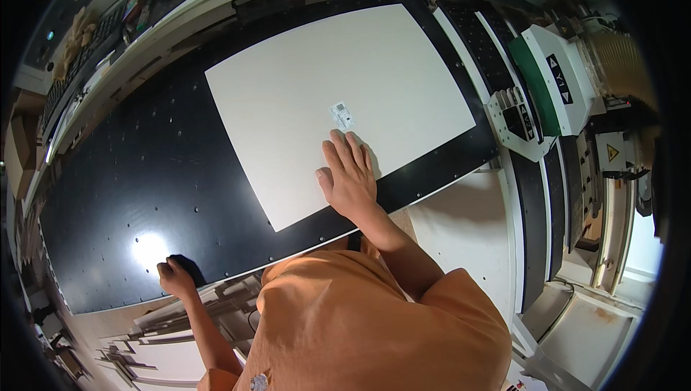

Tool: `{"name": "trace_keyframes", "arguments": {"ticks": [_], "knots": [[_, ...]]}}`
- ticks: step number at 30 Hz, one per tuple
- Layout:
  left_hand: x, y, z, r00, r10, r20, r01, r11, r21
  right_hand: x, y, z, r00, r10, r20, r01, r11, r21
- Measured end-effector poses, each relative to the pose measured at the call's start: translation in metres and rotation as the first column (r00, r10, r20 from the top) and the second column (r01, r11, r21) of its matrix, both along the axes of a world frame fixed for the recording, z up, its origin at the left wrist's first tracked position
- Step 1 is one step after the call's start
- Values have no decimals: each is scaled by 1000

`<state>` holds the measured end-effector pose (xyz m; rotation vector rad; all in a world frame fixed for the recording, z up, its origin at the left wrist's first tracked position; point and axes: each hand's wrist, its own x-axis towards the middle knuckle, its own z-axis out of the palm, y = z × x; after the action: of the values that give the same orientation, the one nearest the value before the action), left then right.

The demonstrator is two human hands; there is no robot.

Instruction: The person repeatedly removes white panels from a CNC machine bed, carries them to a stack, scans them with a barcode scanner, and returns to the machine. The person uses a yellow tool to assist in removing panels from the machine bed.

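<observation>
White, flat rectangular panel (302,67) lies toward the black, dotted bench's (137,168) right end; right hand (350,181) spread flat near its front edge, likely steadying. Left hand (175,277) curled by bench's front edge; can't tell if gripping.

The panel (345,60) lies on the right half of the surface (144,175), reaching towards its far edge. On the panel sits the label (342,115), with the right hand (349,178) just before it. The left hand (175,278) is at the surface's near edge, towards the left corner. Beyond the right edge stands the machine (576,81).
</observation>
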<state>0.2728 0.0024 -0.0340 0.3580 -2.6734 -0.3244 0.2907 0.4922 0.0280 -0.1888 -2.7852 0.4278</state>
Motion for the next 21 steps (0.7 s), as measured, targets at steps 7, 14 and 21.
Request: {"name": "trace_keyframes", "arguments": {"ticks": [7, 14, 21], "knots": [[-1, -1, -1, 999, 19, -30, -20, 1000, -8, -69, 39, -5, 991, -28, -129, 32, 999, 29], [1, -4, -2, 1000, 12, -23, -13, 999, -30, -108, 88, -14, 983, -33, -178, 37, 999, 16], [-3, -1, 0, 999, 47, 20, -45, 997, -64, -100, 159, -16, 972, -54, -229, 51, 998, -20]]}}
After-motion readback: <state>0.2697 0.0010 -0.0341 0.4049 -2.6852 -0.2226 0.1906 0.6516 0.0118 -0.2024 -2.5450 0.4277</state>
